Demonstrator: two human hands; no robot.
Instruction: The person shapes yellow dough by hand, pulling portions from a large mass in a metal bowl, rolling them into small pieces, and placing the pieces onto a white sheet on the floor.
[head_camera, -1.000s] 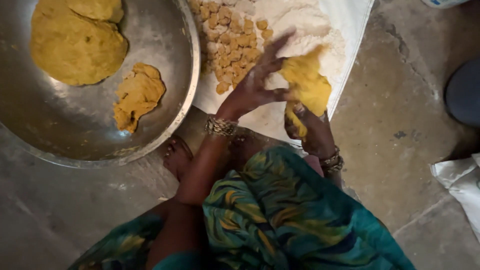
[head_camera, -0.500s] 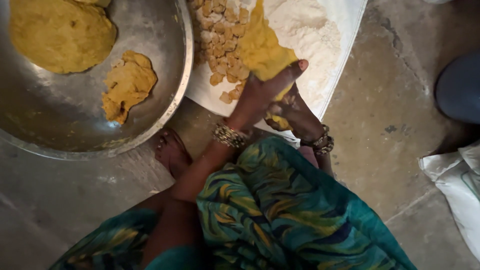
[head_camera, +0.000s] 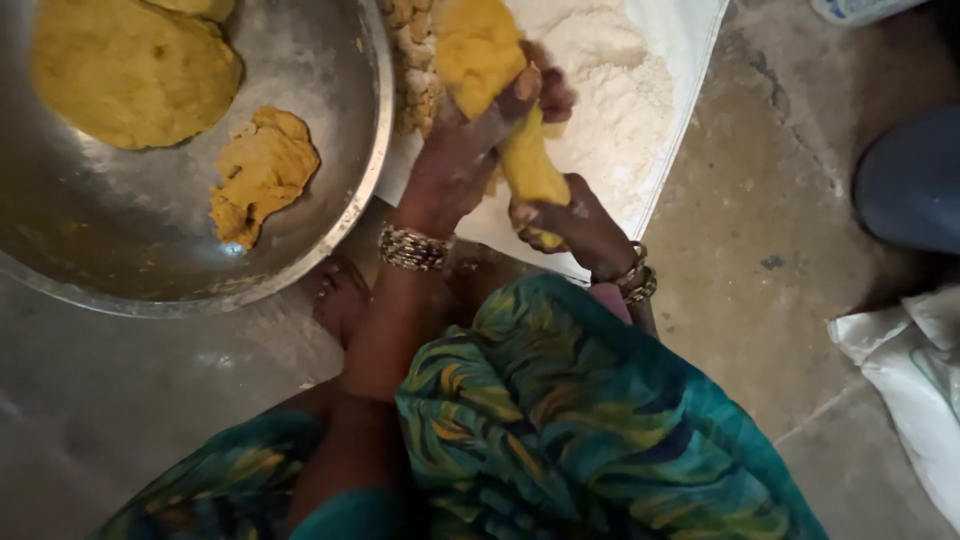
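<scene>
Two hands grip one yellow dough piece (head_camera: 500, 90) above the white flour sheet (head_camera: 680, 110): the left hand (head_camera: 470, 150) has fingers clamped on its upper part, the right hand (head_camera: 570, 225) pinches its lower end. Beside them, a steel basin (head_camera: 340, 230) holds more dough.

The yellow dough (head_camera: 490, 70) is now stretched into a long strip between the hands: the left hand (head_camera: 470, 140) grips its far end, the right hand (head_camera: 570, 225) its near end.
</scene>
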